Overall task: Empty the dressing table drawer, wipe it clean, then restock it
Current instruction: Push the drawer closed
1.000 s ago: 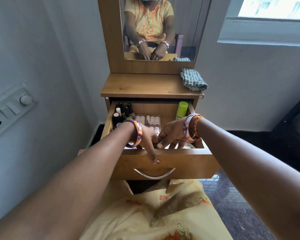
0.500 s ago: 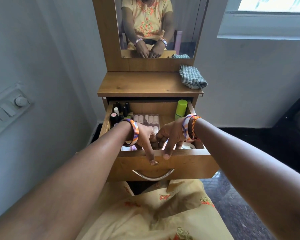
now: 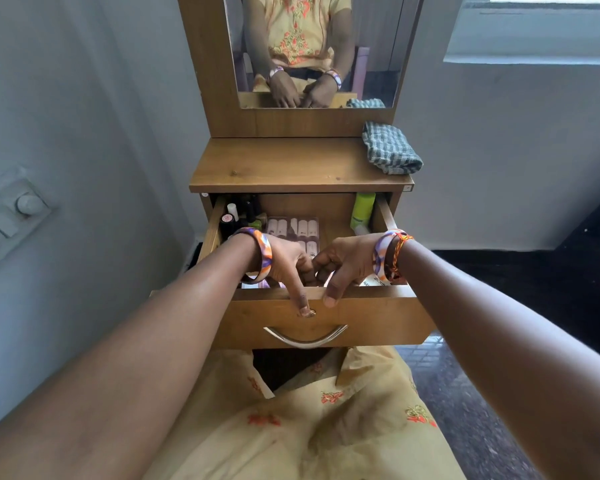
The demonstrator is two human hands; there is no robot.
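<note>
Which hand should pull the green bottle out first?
Right, probably. The green bottle stands in the drawer's back right corner, straight beyond the right hand. The left hand would have to cross over it. Both hands grip the drawer's front edge, so neither is free yet.

**A bedroom corner in a home**

A wooden dressing table [image 3: 300,164] stands against a pale painted wall, its mirror [image 3: 314,50] rising straight above the top. Below the top, an open drawer [image 3: 326,317] holds nail polish bottles [image 3: 238,216] and other cosmetics. A folded checked cloth [image 3: 390,148] lies on the table's right end. Left of the table is a wall switch panel [image 3: 11,216]; up to its right, a window sill [image 3: 534,58].
</note>
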